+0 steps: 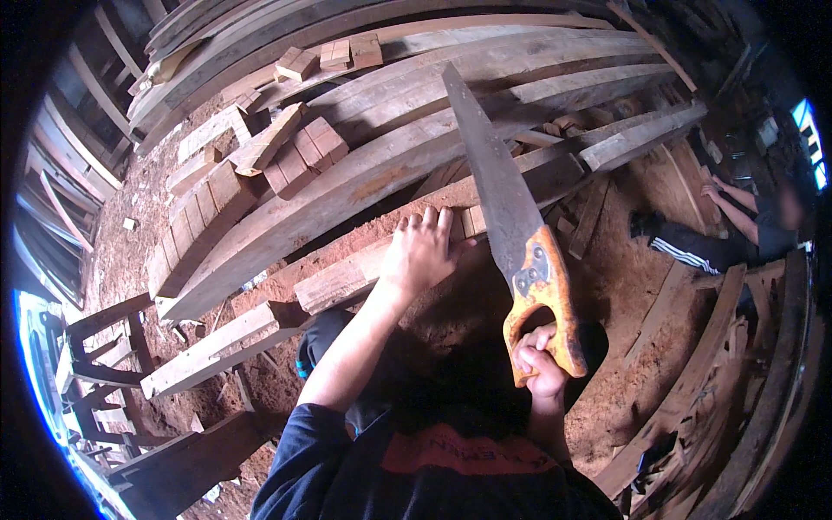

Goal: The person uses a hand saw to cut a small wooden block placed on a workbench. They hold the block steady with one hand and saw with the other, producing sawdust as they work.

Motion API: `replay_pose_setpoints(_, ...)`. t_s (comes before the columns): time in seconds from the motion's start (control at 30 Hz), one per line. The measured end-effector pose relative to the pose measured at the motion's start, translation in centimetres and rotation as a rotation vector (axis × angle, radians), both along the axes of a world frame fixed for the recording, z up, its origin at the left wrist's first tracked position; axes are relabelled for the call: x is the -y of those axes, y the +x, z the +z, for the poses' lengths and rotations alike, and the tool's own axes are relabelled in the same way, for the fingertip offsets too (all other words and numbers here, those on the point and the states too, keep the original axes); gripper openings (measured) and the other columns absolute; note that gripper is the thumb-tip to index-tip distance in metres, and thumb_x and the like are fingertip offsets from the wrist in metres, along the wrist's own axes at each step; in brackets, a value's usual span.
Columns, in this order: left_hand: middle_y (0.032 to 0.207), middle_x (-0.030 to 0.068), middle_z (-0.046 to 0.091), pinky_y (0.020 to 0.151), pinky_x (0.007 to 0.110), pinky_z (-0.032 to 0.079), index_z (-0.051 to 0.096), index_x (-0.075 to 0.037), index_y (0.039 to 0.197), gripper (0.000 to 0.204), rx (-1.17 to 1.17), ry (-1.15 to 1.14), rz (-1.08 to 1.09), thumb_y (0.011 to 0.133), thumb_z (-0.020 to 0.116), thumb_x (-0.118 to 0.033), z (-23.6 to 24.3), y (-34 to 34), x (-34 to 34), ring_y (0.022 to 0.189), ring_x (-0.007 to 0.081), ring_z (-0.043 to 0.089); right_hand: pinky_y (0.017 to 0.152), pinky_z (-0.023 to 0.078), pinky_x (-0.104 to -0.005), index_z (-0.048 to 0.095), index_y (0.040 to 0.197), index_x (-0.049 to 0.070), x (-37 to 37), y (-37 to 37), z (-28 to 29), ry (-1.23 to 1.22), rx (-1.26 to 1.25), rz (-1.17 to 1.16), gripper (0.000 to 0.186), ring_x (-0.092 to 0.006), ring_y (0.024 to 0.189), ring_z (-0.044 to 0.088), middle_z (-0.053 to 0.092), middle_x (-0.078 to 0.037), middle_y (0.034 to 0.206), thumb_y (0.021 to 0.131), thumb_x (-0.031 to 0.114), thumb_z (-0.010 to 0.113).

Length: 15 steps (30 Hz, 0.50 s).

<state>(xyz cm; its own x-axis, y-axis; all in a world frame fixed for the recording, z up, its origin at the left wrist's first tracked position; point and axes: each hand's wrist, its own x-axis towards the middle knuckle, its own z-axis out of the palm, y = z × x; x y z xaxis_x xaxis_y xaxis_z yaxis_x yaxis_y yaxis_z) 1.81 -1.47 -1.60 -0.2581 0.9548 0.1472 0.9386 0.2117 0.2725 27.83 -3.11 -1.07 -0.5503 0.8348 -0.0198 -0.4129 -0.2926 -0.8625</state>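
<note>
My right hand [539, 360] is closed round the yellow, worn handle of a handsaw [498, 169]. The grey blade points up and away, tilted a little left, and crosses in front of a wooden beam [342, 273]. My left hand [422, 251] lies flat on that beam, fingers stretched forward and apart. Sawdust covers much of the beam's top beside my fingers. Just right of the left hand, pale fresh wood shows on the beam near the blade. Whether the teeth touch the wood I cannot tell.
Past the beam lie long thick timbers [381, 160] with short cut blocks [308, 152] on them. A support frame of timber [199, 459] stands at lower left. Planks [693, 390] are stacked at lower right. Another person [737, 221] sits at far right. Sawdust covers the ground.
</note>
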Motion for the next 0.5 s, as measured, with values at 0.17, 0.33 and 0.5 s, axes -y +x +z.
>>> replay_pose_setpoints(0.17, 0.112, 0.0238, 0.056, 0.09, 0.047, 0.048, 0.047, 0.005, 0.122, 0.07, 0.038, -0.04, -0.019, 0.092, 0.043, -0.058, 0.4, 0.0, -0.3, 0.103, 0.0387, 0.059, 0.058, 0.043, -0.03, 0.042, 0.087, 0.01, -0.4, 0.5, -0.1, 0.317, 0.045, 0.013, 0.029, -0.0144, 0.058, 0.047, 0.047, -0.003, 0.068, 0.077, -0.007, 0.063)
replay_pose_setpoints(0.33, 0.111, 0.0259, 0.055, 0.087, 0.048, 0.05, 0.047, 0.005, 0.121, 0.071, 0.017, 0.008, -0.004, 0.091, 0.046, -0.058, 0.2, 0.1, -0.1, 0.101, 0.0415, 0.06, 0.061, 0.043, -0.0312, 0.043, 0.089, 0.009, -0.5, 0.7, 0.4, 0.389, 0.042, 0.033, 0.03, -0.0152, 0.059, 0.049, 0.048, -0.004, 0.068, 0.076, -0.01, 0.063)
replay_pose_setpoints(0.5, 0.112, 0.0262, 0.055, 0.087, 0.047, 0.05, 0.046, 0.006, 0.124, 0.071, 0.0, -0.021, 0.001, 0.092, 0.045, -0.058, 0.3, 0.2, 0.0, 0.103, 0.0414, 0.06, 0.056, 0.045, -0.0282, 0.05, 0.079, 0.007, -0.9, -0.9, 0.2, 0.644, 0.403, -0.041, 0.024, -0.0124, 0.059, 0.055, 0.055, -0.003, 0.067, 0.074, -0.007, 0.068)
